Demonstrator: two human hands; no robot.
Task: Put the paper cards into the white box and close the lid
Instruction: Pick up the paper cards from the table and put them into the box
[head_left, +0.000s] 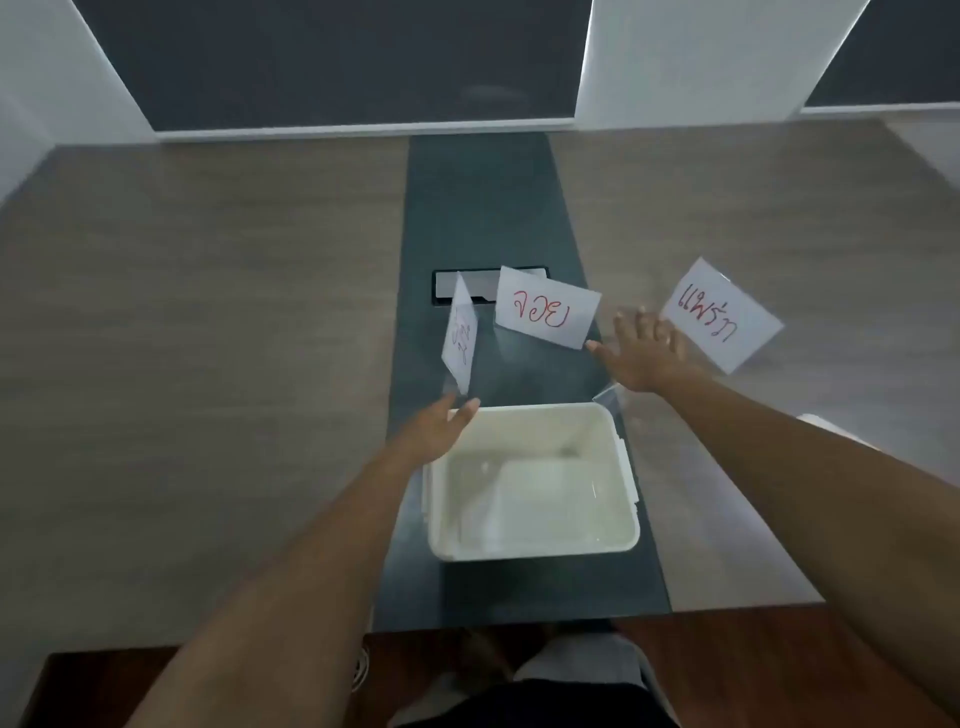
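Observation:
The white box (540, 551) stands open and empty on the table's dark centre strip, close to me. Three white paper cards with red writing are beyond it. The left card (460, 338) is tipped up on edge just above my left hand (441, 428), which is spread open at the box's far left corner. The middle card (545, 312) faces me, slightly tilted. The right card (722, 314) is angled at the far right. My right hand (644, 353) is open, palm down, between the middle and right cards, its fingertips at the right card's edge. Neither hand grips a card.
A pale flat piece (608, 399), perhaps the lid, shows from under my right forearm beside the box. A cable hatch (447, 288) sits in the dark strip behind the cards. The wooden table (208, 364) spreads left and right. Its near edge is just below the box.

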